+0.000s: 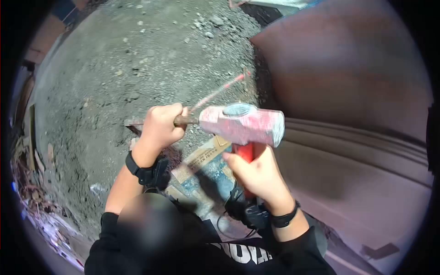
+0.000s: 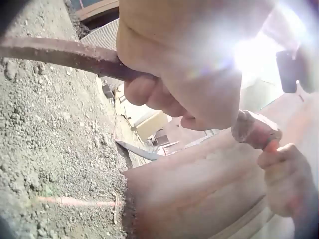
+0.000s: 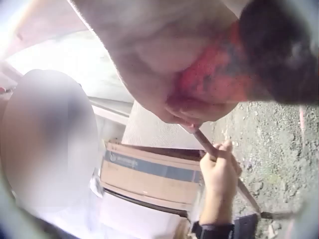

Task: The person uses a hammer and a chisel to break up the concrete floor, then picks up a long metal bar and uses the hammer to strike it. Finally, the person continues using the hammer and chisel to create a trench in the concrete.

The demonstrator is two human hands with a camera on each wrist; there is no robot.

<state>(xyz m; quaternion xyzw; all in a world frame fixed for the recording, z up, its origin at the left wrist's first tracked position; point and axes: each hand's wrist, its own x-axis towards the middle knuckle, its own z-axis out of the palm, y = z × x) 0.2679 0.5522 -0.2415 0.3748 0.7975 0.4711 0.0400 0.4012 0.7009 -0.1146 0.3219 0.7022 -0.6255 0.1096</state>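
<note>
In the head view the left hand (image 1: 162, 123) grips a rusty metal bar (image 1: 187, 120) whose end points toward the hammer head. The right hand (image 1: 259, 174) is wrapped around the red handle (image 1: 244, 151) of a sledgehammer, close below its worn pink and grey head (image 1: 243, 124). Whether bar and head touch, I cannot tell. In the left wrist view the bar (image 2: 65, 52) runs leftward over gravel from the left fist (image 2: 174, 74); the hammer head (image 2: 256, 130) shows beyond. The right wrist view shows the left hand (image 3: 219, 174) around the bar's middle and the red handle (image 3: 214, 69).
Grey gravelly ground (image 1: 105, 68) spreads ahead and to the left, with a thin pink strip (image 1: 220, 90) above the hammer. Large brown panels (image 1: 339, 59) stand at the right. Printed cardboard (image 1: 201, 158) lies below the hands. A cardboard box (image 3: 149, 174) shows in the right wrist view.
</note>
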